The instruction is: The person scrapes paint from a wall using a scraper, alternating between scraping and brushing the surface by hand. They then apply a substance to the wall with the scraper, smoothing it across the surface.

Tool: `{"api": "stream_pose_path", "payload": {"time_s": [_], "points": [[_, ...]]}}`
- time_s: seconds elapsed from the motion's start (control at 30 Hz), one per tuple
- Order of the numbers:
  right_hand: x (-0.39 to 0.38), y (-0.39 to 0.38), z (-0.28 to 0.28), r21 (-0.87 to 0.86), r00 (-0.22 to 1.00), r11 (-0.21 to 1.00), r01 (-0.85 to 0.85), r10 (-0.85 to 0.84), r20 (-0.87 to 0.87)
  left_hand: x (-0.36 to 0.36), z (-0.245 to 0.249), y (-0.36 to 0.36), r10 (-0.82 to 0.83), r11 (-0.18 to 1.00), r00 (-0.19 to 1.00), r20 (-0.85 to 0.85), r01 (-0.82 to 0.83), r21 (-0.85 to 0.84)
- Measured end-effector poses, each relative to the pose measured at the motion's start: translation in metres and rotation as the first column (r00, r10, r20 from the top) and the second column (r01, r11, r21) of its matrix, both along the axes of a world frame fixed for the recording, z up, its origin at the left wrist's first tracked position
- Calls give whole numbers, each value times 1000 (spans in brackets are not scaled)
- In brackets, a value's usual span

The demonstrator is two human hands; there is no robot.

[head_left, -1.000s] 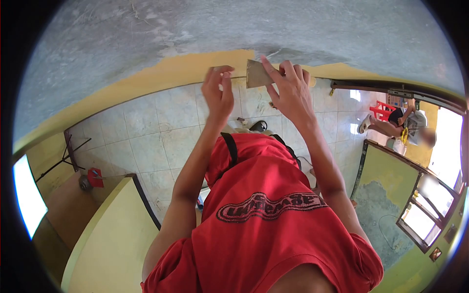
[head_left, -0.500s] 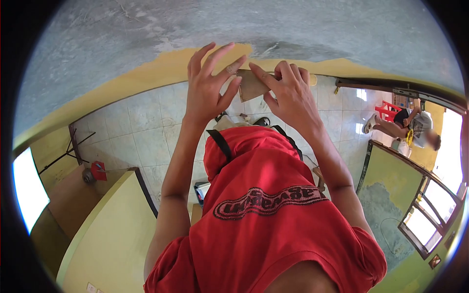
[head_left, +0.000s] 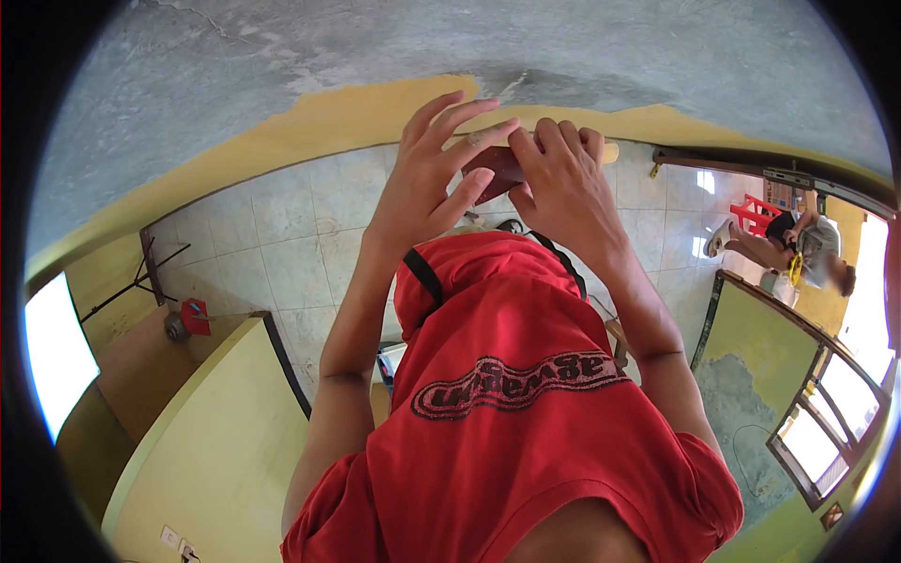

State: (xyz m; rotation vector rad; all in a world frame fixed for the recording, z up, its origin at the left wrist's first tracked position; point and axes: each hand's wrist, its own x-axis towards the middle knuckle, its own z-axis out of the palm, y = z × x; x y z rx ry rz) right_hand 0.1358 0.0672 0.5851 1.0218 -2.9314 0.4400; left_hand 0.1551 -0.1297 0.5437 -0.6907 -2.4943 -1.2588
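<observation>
My right hand [head_left: 566, 169] is closed around the handle of a scraper [head_left: 496, 173]. The light handle end pokes out past my little finger, and the broad, reddish-dark blade points left between my hands. Spread and slightly curled, the fingers of my left hand [head_left: 439, 169] are beside the blade, with the index fingertip close to my right hand and the thumb overlapping the blade's edge in this view. Both hands are in front of a wall [head_left: 375, 103] with grey patches over yellow paint.
Pale tiles [head_left: 282, 211] cover the floor. A low partition [head_left: 202, 422] stands at left, near a red object [head_left: 195, 317] and a thin black stand [head_left: 141, 279]. Far right, a person [head_left: 815, 249] sits by a red plastic chair [head_left: 751, 216], near a doorway and window.
My left hand has moved right, closer to my right hand. The scraper's blade has turned, showing a darker, reddish face instead of a tan-grey one.
</observation>
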Motion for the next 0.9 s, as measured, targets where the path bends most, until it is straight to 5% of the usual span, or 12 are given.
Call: {"api": "stream_pose_path", "payload": {"time_s": [0.3,0.37,0.43,0.5,0.53,0.63,0.7,0.73,0.77,0.8,0.83,0.9], "points": [[-6,11,-4,12,996,1000,4,-5,88,-8,7,5,111,983,994,19,-107,-147],[-9,13,-11,14,996,1000,-7,5,94,-11,-1,4,-28,997,995,96,35,-69],[-14,16,-24,19,994,999,-27,25,105,-22,-26,-28,341,922,901,268,-265,-282],[-20,26,-51,20,977,997,79,-81,197,-28,-95,-99,538,837,745,394,-528,-144],[-26,39,-78,-34,933,986,165,-145,330,-18,-118,-129,670,727,575,470,-637,-257],[-35,115,-203,86,783,952,294,-291,549,36,-174,-210,776,629,368,512,-388,-674],[-18,166,-247,287,443,855,431,-478,758,85,-188,-240,729,680,306,612,-428,-596],[2,200,-283,283,418,821,496,-511,751,107,-195,-257,695,706,222,684,-396,-588],[28,230,-305,293,359,752,590,-570,739,130,-199,-263,699,680,169,694,-458,-573],[55,257,-334,479,119,585,654,-705,699,152,-200,-269,702,645,117,702,-524,-557],[91,299,-377,498,-161,417,761,-622,767,170,-199,-277,712,651,117,692,-480,-588],[142,317,-381,576,-304,250,778,-653,694,217,-221,-301,718,657,163,676,-480,-582]]}}
